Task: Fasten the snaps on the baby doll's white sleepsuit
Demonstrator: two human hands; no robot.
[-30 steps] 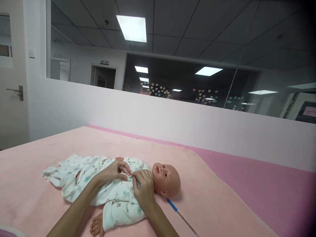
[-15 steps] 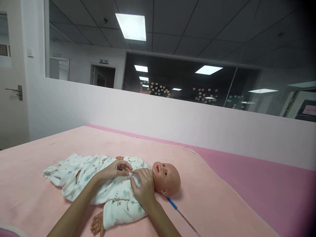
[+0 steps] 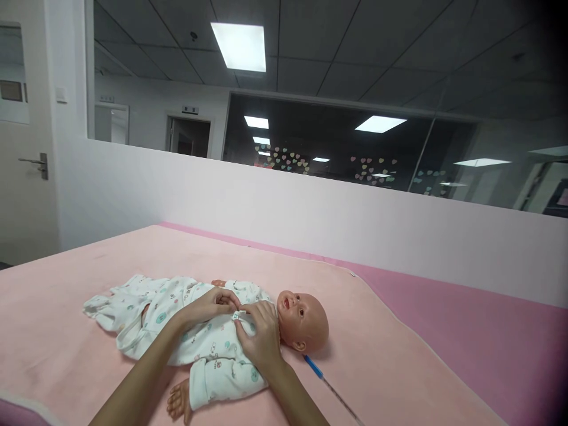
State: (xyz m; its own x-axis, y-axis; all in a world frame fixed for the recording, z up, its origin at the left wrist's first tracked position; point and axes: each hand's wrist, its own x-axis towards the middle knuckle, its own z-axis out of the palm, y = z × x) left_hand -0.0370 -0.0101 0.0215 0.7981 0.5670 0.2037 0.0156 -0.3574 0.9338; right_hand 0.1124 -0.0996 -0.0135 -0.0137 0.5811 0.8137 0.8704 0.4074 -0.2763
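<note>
A baby doll (image 3: 306,319) lies on its back on the pink blanket (image 3: 399,367), head to the right. It wears a white printed romper (image 3: 208,346). My left hand (image 3: 213,305) pinches the romper's front edge at the chest. Beside it, my right hand (image 3: 261,334) pinches the opposite edge near the collar, fingertips of both hands meeting at a small snap. One bare doll hand (image 3: 180,402) sticks out of the near sleeve.
A blue pen (image 3: 319,376) lies on the blanket just right of the doll's head. Behind the bed runs a low white partition wall (image 3: 310,219), with dark glass windows above it. A door with a handle (image 3: 38,165) is at far left.
Both hands stay at the doll's chest; the fingertips have drawn closer together on the romper's edges. The view has shifted slightly.
</note>
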